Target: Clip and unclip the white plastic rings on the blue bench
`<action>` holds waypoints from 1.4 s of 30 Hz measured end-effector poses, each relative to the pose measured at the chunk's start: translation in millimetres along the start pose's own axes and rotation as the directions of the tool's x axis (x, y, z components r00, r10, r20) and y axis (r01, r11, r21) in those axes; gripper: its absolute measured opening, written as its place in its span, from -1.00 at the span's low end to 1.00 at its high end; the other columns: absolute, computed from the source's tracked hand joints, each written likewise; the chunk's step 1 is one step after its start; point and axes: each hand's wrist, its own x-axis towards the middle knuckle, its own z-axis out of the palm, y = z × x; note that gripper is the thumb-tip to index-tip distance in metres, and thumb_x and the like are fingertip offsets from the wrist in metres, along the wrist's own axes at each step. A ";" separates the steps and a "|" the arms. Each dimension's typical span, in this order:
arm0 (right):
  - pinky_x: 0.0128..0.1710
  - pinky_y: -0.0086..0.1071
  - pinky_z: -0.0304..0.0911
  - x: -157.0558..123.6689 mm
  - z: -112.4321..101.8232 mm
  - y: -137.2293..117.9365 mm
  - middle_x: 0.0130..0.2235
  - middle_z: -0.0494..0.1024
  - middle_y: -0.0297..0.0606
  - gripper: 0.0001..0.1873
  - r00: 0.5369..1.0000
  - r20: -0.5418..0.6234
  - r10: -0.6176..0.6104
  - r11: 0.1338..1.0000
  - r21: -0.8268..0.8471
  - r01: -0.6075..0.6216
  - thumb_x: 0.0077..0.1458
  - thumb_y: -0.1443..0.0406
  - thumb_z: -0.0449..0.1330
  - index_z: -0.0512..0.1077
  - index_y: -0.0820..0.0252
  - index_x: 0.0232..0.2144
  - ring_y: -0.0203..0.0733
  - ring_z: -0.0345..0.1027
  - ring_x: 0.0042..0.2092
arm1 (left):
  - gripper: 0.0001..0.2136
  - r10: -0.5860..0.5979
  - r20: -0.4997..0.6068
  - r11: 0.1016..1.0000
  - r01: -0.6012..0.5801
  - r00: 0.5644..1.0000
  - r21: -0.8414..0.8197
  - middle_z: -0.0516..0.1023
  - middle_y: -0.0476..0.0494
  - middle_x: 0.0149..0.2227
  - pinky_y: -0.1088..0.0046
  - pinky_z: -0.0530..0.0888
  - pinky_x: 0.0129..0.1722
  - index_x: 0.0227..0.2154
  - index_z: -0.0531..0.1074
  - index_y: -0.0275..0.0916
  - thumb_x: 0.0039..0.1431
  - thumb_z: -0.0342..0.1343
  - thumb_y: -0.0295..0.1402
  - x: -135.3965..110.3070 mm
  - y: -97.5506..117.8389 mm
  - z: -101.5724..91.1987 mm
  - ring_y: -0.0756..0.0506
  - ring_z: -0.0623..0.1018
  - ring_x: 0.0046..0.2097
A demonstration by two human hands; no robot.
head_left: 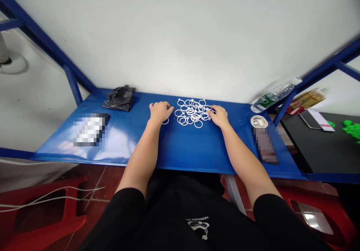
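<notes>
Small white plastic rings (192,112), each with a little tab, lie in a loose, overlapping pile on the blue table (191,149). To the left of the pile, my left hand (161,111) rests palm down with the thumb apart from the fingers. One separate white ring (165,122) shows partly from beneath it; the rest is hidden. My right hand (219,116) is at the pile's right edge, its thumb and fingers apart. Its fingertips touch or nearly touch the outermost rings, and no ring is seen gripped.
At the back left lies a crumpled black plastic bag (120,98). A blurred-out flat object (91,130) is on the left. On the right are a clear water bottle (274,95), a white roll (259,122) and a dark phone-like object (265,146). A white wall (180,41) rises behind.
</notes>
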 end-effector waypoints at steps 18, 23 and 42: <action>0.18 0.05 0.32 -1.9 -6.0 -3.9 -0.07 0.70 -0.13 -0.85 0.993 -0.121 -0.008 0.998 0.062 0.016 0.05 0.21 0.29 0.61 0.10 -0.32 0.14 0.48 0.02 | -0.74 -0.022 0.074 0.996 0.028 0.997 -0.080 0.70 -0.19 0.00 0.23 0.49 0.03 -0.02 0.62 -0.13 0.35 0.09 -0.30 -3.1 11.8 -11.4 -0.27 0.63 0.05; 0.09 -0.01 0.35 -3.8 -7.7 -6.3 -0.17 0.69 -0.18 -0.84 0.972 -0.231 0.036 0.984 0.176 0.005 0.09 0.19 0.24 0.57 0.09 -0.31 0.08 0.50 -0.08 | -0.74 -0.086 0.083 0.996 0.088 0.993 -0.025 0.70 -0.24 -0.01 0.19 0.51 0.02 -0.08 0.63 -0.14 0.36 0.06 -0.25 -3.2 12.3 -14.2 -0.32 0.63 0.05; -0.03 -0.10 0.55 -44.2 -19.9 -66.1 -0.17 0.69 -0.22 -0.84 0.891 -0.237 -0.387 0.835 0.321 0.447 0.25 0.21 0.23 0.63 0.01 -0.29 -0.06 0.60 -0.11 | -0.77 0.628 -0.327 0.645 -0.707 0.707 -0.290 0.70 -0.20 -0.15 0.28 0.54 -0.07 -0.01 0.57 -0.21 0.48 0.07 -0.25 -34.5 72.2 20.7 -0.13 0.66 -0.15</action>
